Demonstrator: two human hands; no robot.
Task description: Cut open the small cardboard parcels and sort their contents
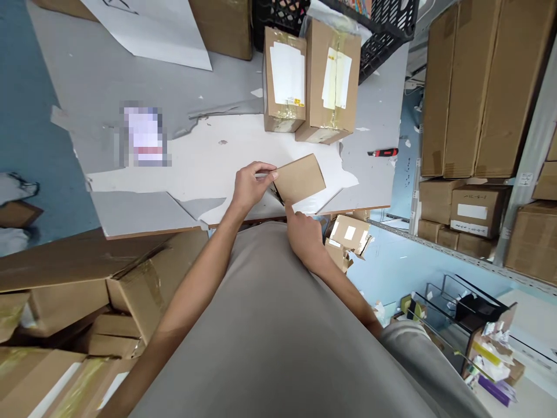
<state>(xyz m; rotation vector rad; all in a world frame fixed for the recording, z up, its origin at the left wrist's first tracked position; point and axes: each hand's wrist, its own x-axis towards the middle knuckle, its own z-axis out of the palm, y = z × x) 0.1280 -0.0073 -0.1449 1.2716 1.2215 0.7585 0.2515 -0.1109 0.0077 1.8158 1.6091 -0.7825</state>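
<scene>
A small plain brown cardboard box [301, 179] is tilted over the front edge of the worktable, near my body. My left hand [252, 184] pinches its upper left corner between thumb and fingers. At the lower left corner, the index finger of my right hand [303, 233] touches the box, and the other fingers are curled in. A dark gap shows along the box's left side, between the two hands. Whether the right thumb also grips the box is hidden.
Two taped cartons with white labels [285, 75] [334, 81] stand behind the box. A red and black utility knife [383, 152] lies at the right. Black crates [387, 35] and a white sheet [156, 32] are at the back. Large cartons [143, 284] stand lower left; shelving holds more boxes.
</scene>
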